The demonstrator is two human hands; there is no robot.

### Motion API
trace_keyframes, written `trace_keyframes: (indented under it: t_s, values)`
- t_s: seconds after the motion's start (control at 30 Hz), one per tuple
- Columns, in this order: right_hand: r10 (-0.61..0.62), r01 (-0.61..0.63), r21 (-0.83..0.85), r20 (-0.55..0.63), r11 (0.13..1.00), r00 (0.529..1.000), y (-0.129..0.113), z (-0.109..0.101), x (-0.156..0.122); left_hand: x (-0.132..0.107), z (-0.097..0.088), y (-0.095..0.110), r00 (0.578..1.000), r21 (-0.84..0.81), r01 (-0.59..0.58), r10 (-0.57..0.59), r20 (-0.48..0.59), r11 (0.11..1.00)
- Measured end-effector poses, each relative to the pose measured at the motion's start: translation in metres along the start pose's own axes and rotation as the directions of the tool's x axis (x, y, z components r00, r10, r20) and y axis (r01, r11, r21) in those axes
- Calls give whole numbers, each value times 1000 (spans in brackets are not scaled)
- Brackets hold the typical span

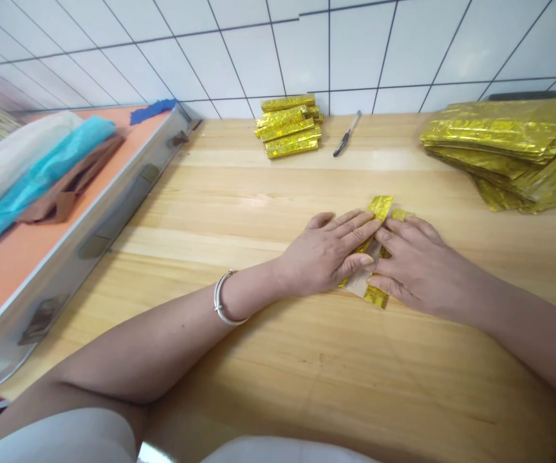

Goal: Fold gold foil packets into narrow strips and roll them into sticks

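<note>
A sheet of gold foil paper (377,298) lies on the wooden table under both hands. Its two long sides are folded inward, and a strip of the pale back shows between them. My left hand (329,251) lies flat on the left fold, fingers stretched out and thumb on the paper. On the right fold rests my right hand (413,260), its fingers spread and pressing down, with thumb and forefinger apart. The fingers cover much of the paper's middle. A silver bangle (220,299) circles my left wrist.
Several rolled or folded gold pieces (291,128) are piled by the tiled wall (355,51). A pen (347,134) lies beside them. At the right is a stack of gold foil sheets (495,138). An orange-lined case (128,148) holding cloths (51,167) borders the left.
</note>
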State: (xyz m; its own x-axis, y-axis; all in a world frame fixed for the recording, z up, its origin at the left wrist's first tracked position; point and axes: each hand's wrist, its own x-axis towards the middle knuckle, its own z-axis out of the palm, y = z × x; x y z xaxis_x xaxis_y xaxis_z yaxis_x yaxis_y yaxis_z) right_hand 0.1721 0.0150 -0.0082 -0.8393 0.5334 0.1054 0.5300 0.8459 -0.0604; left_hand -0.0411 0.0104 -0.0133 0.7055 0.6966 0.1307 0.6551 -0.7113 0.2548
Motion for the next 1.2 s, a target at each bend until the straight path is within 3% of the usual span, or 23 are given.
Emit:
trace_keyframes:
  t_s: [0.1, 0.3, 0.5, 0.67, 0.8, 1.2]
  values:
    - [-3, 8, 97, -43, 995, 999, 7, 1, 0, -1, 3, 1, 1000, 48, 10, -10, 7, 999]
    - [35, 55, 329, -262, 943, 965, 18, 5, -3, -2, 6, 2, 1000, 69, 25, -26, 18, 997]
    - [194, -94, 280, -355, 955, 915, 20, 5, -6, -1, -1, 4, 998, 20, 58, -58, 27, 998]
    - [236, -172, 223, -302, 960, 924, 23, 5, -8, -3, -13, -9, 996, -75, -16, 22, 82, 997]
    - [221, -188, 152, -242, 970, 945, 23, 5, -8, -6, -12, -16, 994, -46, -62, 66, 89, 997]
    - [217, -209, 71, -151, 975, 964, 21, 6, -11, -1, -8, 3, 1000, 47, -12, 12, -1, 999]
